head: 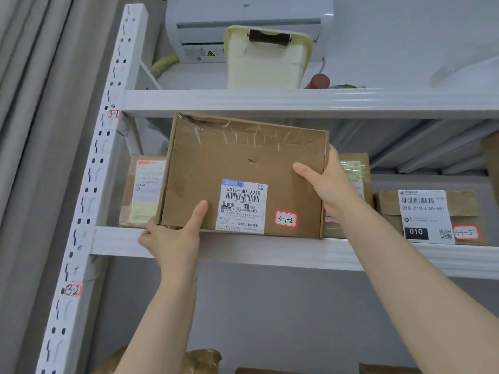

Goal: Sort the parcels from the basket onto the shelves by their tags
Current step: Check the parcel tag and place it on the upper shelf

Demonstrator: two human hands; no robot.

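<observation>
A flat brown cardboard parcel (243, 163) stands on edge at the front of the white shelf (351, 256). It bears a white shipping label and a red-bordered tag reading 3-1-2. My left hand (172, 236) grips its lower left corner, thumb laid on the front face. My right hand (326, 182) grips its right edge, thumb on the front. The upright post (108, 163) carries a tag 3-1 beside this shelf and 3-2 lower down.
Behind the held parcel stand a box at the left (143, 193) and another at the right (353, 168). A low box (432, 211) tagged 3-1-5 lies further right. A pale bag (267, 60) sits on the top shelf. More parcels (199, 363) show below.
</observation>
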